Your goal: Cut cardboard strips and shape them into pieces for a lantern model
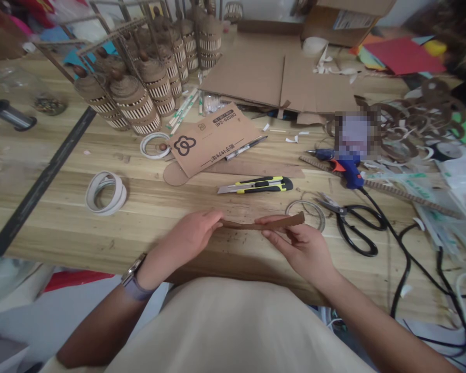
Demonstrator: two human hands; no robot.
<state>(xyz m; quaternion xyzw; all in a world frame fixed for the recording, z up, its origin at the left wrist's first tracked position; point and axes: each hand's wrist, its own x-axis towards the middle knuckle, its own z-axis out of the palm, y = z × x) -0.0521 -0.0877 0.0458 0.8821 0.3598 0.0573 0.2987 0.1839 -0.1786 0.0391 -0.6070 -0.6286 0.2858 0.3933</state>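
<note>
Between my two hands a narrow brown cardboard strip [280,223] is held level above the table's front edge. My left hand [194,233] pinches its left end, with the fingertips pressed together. Thumb and fingers of my right hand [305,248] grip it near the wider right end, which sticks out past them. Just beyond the strip lies a yellow and black utility knife [258,185] with its blade out to the left. Right of my right hand are black-handled scissors [353,220] and a thin ring [314,207], partly behind the strip.
Several small striped lantern-like models [134,103] stand at the back left. White rings [105,192], a printed cardboard piece [215,137] and a pen [246,147] lie nearer. A blue glue gun [351,171] with a black cord [384,223] is at right, before curled brown strips [431,114].
</note>
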